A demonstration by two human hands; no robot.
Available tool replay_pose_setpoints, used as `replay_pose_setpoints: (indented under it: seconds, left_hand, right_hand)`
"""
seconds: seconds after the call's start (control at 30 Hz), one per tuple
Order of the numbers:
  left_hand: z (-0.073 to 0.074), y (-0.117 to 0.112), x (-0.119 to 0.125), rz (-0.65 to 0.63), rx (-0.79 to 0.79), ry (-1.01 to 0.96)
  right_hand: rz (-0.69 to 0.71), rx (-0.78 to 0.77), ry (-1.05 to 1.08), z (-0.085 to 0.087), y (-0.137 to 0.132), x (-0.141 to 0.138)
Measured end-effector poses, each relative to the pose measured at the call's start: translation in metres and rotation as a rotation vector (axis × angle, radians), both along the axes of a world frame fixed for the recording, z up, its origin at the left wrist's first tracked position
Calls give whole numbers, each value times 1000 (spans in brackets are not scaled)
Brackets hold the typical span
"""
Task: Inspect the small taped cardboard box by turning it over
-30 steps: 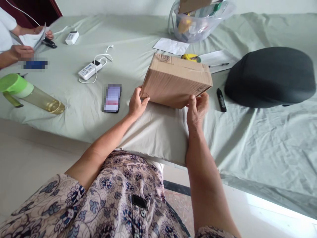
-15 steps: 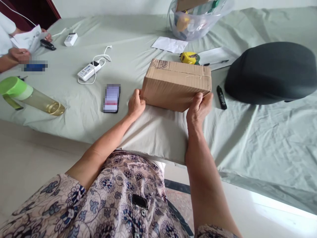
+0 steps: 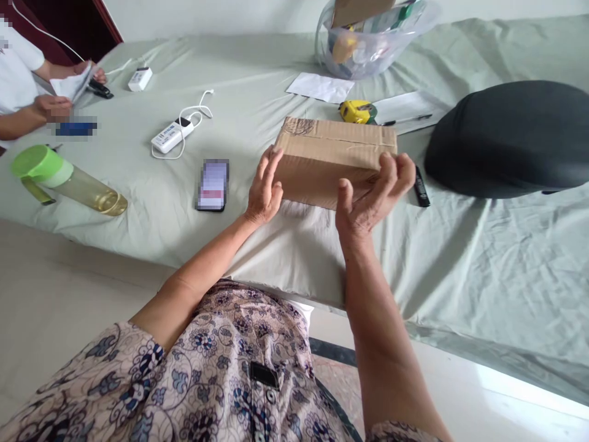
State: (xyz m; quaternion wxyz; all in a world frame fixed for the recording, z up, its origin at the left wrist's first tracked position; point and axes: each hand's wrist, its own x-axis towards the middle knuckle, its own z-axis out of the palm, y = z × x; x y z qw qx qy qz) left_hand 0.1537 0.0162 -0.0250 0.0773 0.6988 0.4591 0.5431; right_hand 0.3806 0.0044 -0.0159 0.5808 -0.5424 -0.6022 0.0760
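Note:
A brown cardboard box [image 3: 331, 153] rests on the cloth-covered table in front of me, with dark scribbles on its top left corner. My left hand [image 3: 265, 191] is at the box's left end, fingers apart and fingertips by its edge. At the right end, my right hand [image 3: 370, 195] is open, thumb raised and fingers spread over the near right corner. Neither hand grips the box. A black marker pen [image 3: 421, 188] lies just right of my right hand, partly behind its fingers. Left of my left hand lies a phone [image 3: 212, 185] with a blurred screen.
Behind the box are a yellow tape measure [image 3: 356, 112], papers [image 3: 319, 88], a pen [image 3: 407, 120] and a clear basket [image 3: 368, 58]. A black case [image 3: 510, 141] stands right. Leftward lie a white power strip [image 3: 171, 135] and a green-lidded bottle [image 3: 69, 181]; another person [image 3: 18, 80] holds papers.
Both my hands have let go of the box and opened, fingers lifting and spreading at its ends. The box now sits on the table. The other person's papers have shifted.

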Motion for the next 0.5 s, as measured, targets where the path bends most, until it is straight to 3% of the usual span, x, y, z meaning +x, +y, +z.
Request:
replay_pose_setpoints:
  seconds: [0.2, 0.37, 0.5]
  left_hand:
    - [3, -10, 9, 56, 28, 9]
    - [5, -17, 16, 130, 63, -69]
    - [7, -20, 21, 182, 66, -106]
  right_hand:
    - [-25, 25, -61, 6, -10, -15]
    - [-64, 152, -52, 9, -15, -21]
    - [-31, 69, 11, 7, -15, -18]
